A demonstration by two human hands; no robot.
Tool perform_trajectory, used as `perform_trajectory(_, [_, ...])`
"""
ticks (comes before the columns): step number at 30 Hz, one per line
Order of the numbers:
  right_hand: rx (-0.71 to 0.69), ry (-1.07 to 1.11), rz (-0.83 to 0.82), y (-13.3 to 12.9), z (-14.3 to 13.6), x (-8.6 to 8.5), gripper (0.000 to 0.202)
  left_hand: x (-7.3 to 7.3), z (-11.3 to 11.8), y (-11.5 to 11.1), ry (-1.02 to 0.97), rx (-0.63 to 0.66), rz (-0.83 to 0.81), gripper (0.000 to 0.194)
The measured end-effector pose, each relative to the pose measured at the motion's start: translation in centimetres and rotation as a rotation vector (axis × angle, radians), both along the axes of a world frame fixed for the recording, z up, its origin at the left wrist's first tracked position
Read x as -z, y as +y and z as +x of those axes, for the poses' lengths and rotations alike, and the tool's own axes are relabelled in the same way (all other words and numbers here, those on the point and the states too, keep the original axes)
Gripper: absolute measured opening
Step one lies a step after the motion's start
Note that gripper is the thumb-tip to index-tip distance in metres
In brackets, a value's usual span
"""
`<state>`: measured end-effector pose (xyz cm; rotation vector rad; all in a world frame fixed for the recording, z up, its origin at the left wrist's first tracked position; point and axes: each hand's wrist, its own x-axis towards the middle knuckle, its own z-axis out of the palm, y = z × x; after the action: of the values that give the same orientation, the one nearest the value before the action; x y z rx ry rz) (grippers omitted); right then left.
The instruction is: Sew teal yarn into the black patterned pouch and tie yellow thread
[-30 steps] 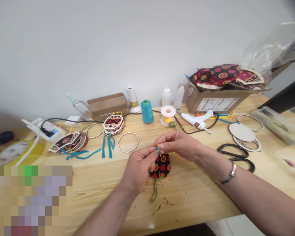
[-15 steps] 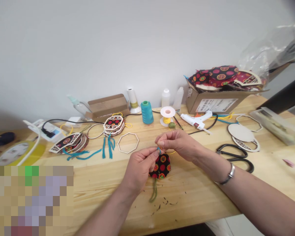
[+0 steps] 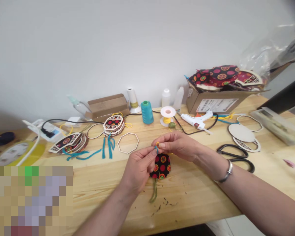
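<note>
My left hand is closed, thumb and forefinger pinching a small blue cord loop. Right beside it, my right hand pinches a yellow cord, whose small loop stands up at the fingertips. Just below the hands lies a fabric-covered piece, black with red and orange round motifs, its left edge partly behind my left hand. An olive-green cord trails from its lower edge onto the table.
Black-handled scissors and a white glue gun lie to the right. Behind stand a teal thread cone and a yellow cord spool. An octagonal wooden ring and stacked fabric pieces are left. A cardboard box holds fabric pieces.
My right hand has shifted slightly left and down toward my left fingertips. The yellow cord's loop now shows above the blue loop. The fabric piece has hardly moved.
</note>
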<state>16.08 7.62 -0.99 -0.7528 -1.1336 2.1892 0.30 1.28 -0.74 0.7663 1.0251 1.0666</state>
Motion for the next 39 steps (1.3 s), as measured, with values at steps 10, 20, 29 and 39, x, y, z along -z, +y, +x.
perform_trajectory(10, [-0.181,0.15,0.05,0.5,0.5,0.3,0.009,-0.6,0.1,-0.3,-0.007,0.14,-0.018,0.021])
perform_trajectory(20, [-0.222,0.209,0.065,0.4,0.5,0.6,0.012,-0.8,0.1,-0.4,-0.082,0.181,-0.035,0.019])
perform_trajectory(29, [-0.239,0.186,0.131,0.3,0.4,0.2,0.01,-0.8,0.1,-0.4,-0.063,0.173,-0.034,0.02])
perform_trajectory(39, [0.264,-0.16,0.403,-0.1,0.1,-1.7,0.019,-0.6,-0.1,0.3,0.048,-0.114,0.008,0.021])
